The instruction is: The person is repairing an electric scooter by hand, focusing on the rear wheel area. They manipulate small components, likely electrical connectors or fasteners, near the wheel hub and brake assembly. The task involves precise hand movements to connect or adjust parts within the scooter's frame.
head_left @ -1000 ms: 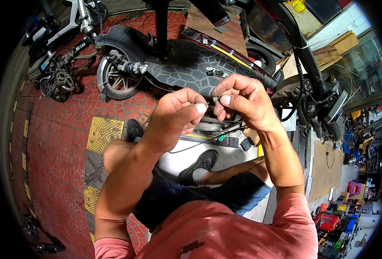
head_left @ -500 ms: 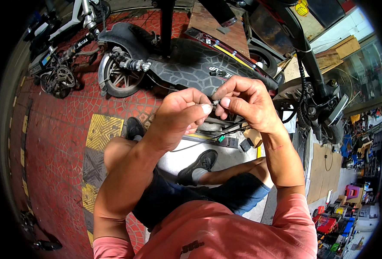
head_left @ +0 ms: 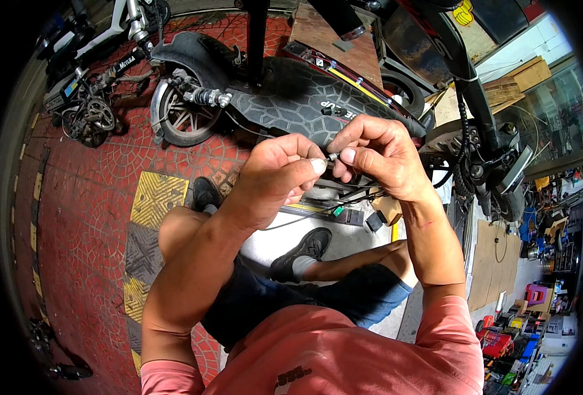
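Note:
My left hand (head_left: 275, 174) and my right hand (head_left: 380, 158) meet in front of me, with thumbs and fingers pinched together. Between their tips is a small silvery metal part (head_left: 333, 157), too small for its exact kind to show. The right thumb and index finger grip it, and the left fingertips close on its other side. Just beyond the hands stands an electric scooter, its dark patterned deck (head_left: 271, 108) stretching from left to right. On that deck lies a small black piece (head_left: 331, 112).
Below my hands, a thin black cable (head_left: 285, 226) and small dark boxes (head_left: 352, 217) lie near my shoe (head_left: 311, 247). A second scooter's black frame (head_left: 479, 125) rises at the right. Further left are a partly stripped bike (head_left: 90, 108) and red paving (head_left: 84, 217).
Both hands have shifted very slightly to the right in the picture, still pinched together at the small metal part. Otherwise the scene looks the same.

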Demonstrator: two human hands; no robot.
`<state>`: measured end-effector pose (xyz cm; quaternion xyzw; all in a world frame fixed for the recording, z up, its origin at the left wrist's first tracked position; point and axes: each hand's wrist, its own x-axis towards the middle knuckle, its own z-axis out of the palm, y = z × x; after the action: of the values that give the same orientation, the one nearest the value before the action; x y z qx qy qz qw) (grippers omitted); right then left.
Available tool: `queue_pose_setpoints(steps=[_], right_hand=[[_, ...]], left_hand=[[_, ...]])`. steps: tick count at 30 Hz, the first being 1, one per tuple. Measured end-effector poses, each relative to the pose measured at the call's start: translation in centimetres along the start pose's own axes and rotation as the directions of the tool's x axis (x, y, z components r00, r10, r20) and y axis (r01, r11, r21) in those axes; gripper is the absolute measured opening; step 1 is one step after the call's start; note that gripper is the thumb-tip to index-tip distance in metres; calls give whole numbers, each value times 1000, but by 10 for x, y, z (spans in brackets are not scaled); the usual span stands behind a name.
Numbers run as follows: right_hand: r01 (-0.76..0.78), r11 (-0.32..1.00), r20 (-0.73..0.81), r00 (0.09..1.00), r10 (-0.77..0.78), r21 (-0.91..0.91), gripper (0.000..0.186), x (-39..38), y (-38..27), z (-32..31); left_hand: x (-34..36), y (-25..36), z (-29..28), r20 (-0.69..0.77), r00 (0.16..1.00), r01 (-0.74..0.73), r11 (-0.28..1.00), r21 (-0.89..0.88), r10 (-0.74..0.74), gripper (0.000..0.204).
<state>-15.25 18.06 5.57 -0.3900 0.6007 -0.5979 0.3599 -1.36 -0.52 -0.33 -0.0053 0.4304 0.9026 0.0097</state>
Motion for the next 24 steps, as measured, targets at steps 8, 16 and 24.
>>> queue_pose_setpoints(steps=[8, 16, 24], right_hand=[[19, 999, 6, 1000, -19, -45, 15, 0, 3, 1], [18, 984, 9, 1000, -17, -174, 15, -1, 0, 2], [-2, 969, -32, 999, -6, -247, 13, -2, -3, 4]], left_hand=[[0, 1, 4, -39, 999, 9, 1000, 27, -8, 13], [2, -3, 0, -48, 999, -1, 999, 53, 3, 10], [1, -4, 1, -55, 998, -20, 996, 89, 25, 11]])
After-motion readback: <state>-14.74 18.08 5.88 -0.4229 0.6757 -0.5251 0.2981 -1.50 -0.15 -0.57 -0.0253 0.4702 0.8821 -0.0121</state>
